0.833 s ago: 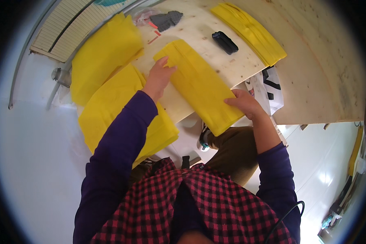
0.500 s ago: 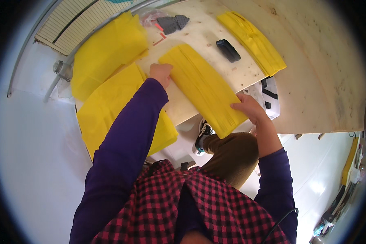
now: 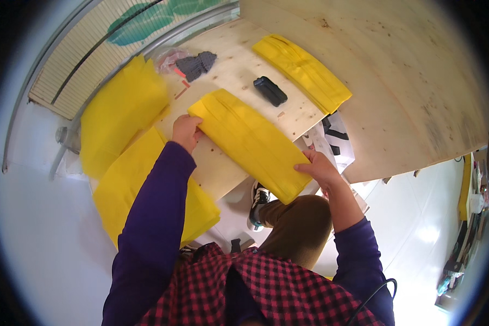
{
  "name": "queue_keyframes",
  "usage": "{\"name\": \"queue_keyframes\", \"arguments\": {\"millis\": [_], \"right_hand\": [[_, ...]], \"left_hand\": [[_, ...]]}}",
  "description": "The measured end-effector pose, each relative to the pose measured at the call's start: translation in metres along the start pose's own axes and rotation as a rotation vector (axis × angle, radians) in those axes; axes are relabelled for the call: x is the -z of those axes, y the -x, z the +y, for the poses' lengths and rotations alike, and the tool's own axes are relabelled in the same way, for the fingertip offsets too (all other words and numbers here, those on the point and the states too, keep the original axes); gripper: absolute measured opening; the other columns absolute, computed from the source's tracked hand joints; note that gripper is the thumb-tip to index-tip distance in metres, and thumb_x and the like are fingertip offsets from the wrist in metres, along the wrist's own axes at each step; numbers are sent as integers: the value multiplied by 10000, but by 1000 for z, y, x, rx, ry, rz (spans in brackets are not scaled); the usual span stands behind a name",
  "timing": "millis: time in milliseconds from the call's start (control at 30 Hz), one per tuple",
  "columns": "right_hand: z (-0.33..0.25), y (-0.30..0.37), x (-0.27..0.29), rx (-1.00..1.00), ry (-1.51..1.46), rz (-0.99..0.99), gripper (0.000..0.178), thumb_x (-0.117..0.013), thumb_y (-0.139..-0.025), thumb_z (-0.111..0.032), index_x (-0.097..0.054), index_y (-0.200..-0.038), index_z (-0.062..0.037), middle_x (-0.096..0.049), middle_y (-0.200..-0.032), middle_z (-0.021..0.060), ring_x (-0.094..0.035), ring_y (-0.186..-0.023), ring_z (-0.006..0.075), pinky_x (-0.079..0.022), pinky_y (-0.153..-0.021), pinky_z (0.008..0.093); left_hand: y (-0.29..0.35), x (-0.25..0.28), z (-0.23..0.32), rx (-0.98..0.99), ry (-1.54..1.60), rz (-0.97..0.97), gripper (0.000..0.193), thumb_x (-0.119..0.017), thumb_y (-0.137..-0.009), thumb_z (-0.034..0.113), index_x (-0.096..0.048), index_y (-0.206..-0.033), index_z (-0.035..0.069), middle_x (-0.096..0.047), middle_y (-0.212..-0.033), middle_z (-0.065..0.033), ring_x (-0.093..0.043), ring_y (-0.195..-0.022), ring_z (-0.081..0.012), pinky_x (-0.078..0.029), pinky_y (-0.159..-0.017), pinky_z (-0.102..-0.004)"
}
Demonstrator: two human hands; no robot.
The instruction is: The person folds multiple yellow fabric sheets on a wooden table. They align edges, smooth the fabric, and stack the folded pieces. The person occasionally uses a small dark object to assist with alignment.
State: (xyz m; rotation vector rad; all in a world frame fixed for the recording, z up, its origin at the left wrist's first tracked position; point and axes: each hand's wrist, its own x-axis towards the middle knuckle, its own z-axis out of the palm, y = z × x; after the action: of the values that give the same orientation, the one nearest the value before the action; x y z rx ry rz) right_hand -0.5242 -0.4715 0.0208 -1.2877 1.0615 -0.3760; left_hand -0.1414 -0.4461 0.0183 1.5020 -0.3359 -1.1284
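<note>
A long, flat bundle of folded yellow fabric-like sheets point(image 3: 250, 142) lies slantwise between my two hands, its far part over the wooden table and its near end past the table's front edge. My left hand point(image 3: 186, 132) grips its far left edge, fingers closed. At the near right corner my right hand point(image 3: 319, 169) pinches it, the thumb on top and the other fingers partly hidden beneath. A similar folded yellow bundle point(image 3: 303, 73) rests at the table's far right. To the left lie two spread stacks of yellow sheets, a farther one point(image 3: 122, 114) and a nearer one point(image 3: 130, 187).
A black oblong object point(image 3: 270, 91) sits on the table point(image 3: 223, 168) between the two bundles. Grey knitted cloth point(image 3: 196, 66) and clear plastic lie farther back. A tall wooden panel point(image 3: 396, 92) borders the right side. Beneath the table edge shows a white printed bag point(image 3: 339, 142).
The view has shifted, so the table's things appear lower and farther left. Both hands keep hold of the yellow bundle, whose upper face now looks smoother, with fewer layered edges showing.
</note>
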Motion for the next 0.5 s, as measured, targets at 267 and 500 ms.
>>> {"name": "queue_keyframes", "arguments": {"millis": [267, 500], "right_hand": [[-40, 13, 41, 186, 47, 271, 282, -675, -787, -62, -635, -1053, 22, -654, -906, 41, -601, -831, 126, -476, -791, 264], [-82, -32, 125, 404, -98, 506, 338, -683, -811, -37, -585, -1126, 37, -651, -980, 82, -622, -872, 153, -496, -789, 277]], "left_hand": [[5, -46, 44, -189, 275, -189, 271, -544, -868, -37, -554, -1131, 24, -641, -1108, -82, -633, -1000, -198, -510, -876, -347], [-53, -162, 121, -341, 356, -443, 257, -572, -854, -67, -555, -1109, -43, -630, -1101, -130, -626, -998, -243, -530, -883, -380]]}}
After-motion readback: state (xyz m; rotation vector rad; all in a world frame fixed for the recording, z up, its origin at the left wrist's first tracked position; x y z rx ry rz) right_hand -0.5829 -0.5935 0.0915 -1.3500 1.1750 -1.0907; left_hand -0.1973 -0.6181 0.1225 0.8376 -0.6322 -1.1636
